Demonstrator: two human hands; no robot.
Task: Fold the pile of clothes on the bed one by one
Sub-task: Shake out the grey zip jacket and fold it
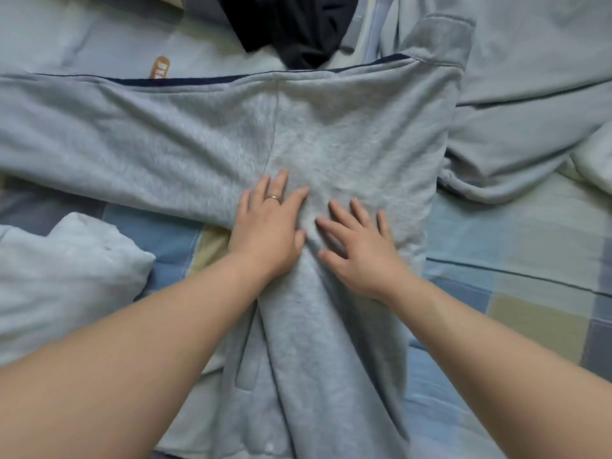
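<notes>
Far left: a pale bundle [66, 260] lies on the checked bedsheet [496, 246] — whether it is properly folded I cannot tell. Centre: the grey garment [347, 134] is spread across the bed, with one long part laid down its middle toward me. My left hand [268, 226] rests flat on it, fingers straight, gripping nothing. My right hand [357, 246], just beside, presses the same spot, likewise flat and released. Above them a dark garment [291, 24] lies crumpled. Right: another pale garment [513, 144] lies rumpled. Judgement — the grey piece is part-folded, and at least two items remain to fold.
</notes>
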